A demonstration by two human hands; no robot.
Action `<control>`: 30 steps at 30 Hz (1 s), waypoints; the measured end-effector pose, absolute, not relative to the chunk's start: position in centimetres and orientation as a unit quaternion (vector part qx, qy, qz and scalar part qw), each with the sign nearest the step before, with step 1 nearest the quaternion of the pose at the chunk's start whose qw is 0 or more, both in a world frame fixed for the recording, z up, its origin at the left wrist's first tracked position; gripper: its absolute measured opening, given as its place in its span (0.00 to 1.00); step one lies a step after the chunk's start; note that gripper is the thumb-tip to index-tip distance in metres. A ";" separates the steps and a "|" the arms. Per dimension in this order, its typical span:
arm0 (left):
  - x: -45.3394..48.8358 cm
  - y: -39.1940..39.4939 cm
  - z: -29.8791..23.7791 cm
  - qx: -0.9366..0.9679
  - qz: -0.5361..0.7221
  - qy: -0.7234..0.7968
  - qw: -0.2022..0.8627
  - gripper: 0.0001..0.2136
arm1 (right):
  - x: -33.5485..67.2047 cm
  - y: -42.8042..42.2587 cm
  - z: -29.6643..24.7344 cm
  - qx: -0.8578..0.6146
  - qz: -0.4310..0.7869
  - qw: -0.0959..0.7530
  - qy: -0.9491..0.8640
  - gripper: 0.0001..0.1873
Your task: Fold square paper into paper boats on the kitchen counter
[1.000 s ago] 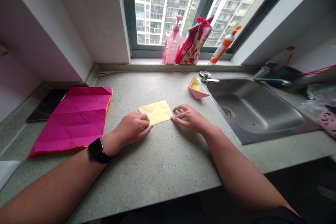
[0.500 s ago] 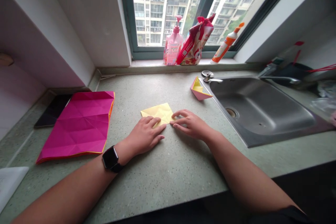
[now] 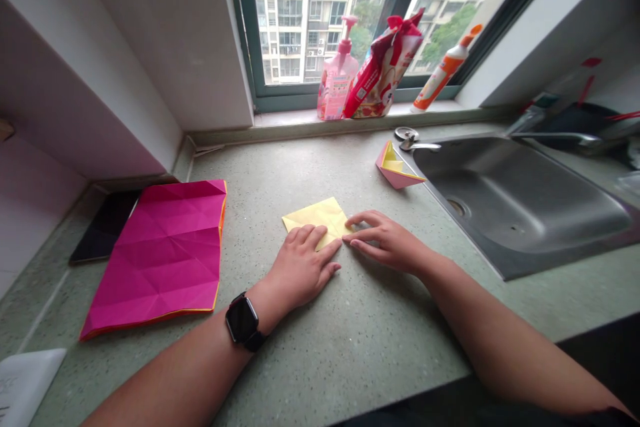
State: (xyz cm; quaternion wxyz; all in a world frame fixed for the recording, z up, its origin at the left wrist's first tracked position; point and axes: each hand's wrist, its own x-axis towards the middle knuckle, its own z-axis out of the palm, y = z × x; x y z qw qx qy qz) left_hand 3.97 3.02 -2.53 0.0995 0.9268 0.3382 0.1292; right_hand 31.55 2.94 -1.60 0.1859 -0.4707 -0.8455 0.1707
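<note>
A folded piece of yellow origami paper point(image 3: 320, 212) lies flat on the counter in front of me. My left hand point(image 3: 306, 263) rests palm down over its near edge, fingers stretched out and pressing on it. At the paper's right corner, my right hand point(image 3: 390, 240) touches with bent fingertips that are somewhat apart; whether they pinch the corner is hard to see. Beyond my right hand stands a folded paper boat point(image 3: 399, 177), pink outside and yellow inside, by the sink's edge.
Creased magenta sheets point(image 3: 163, 253) lie at left, partly over a dark flat device point(image 3: 103, 230). A steel sink point(image 3: 530, 193) is at right. On the sill stand a pink pump bottle point(image 3: 336, 87), a red bag point(image 3: 385, 70) and an orange-white bottle point(image 3: 445, 73). A white object point(image 3: 30, 380) sits lower left.
The camera view has shifted slightly, so everything sits a little differently in frame. Both hands stay at the yellow paper, with hardly any visible movement on it.
</note>
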 end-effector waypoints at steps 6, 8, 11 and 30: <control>3.2 3.3 -1.7 0.923 0.147 0.345 0.084 0.16 | 31.5 2.7 -1.0 -0.490 0.151 0.162 -0.843 0.12; 2.7 3.4 -1.2 0.924 0.144 0.347 0.072 0.14 | 31.5 2.6 -0.8 -0.500 0.144 0.155 -0.840 0.11; 1.9 3.5 -0.4 0.929 0.125 0.345 0.054 0.14 | 31.6 2.5 -0.7 -0.513 0.141 0.151 -0.833 0.11; -2.6 4.8 2.1 0.919 0.112 0.349 0.144 0.13 | 32.2 3.0 -1.2 -0.521 0.124 0.147 -0.832 0.15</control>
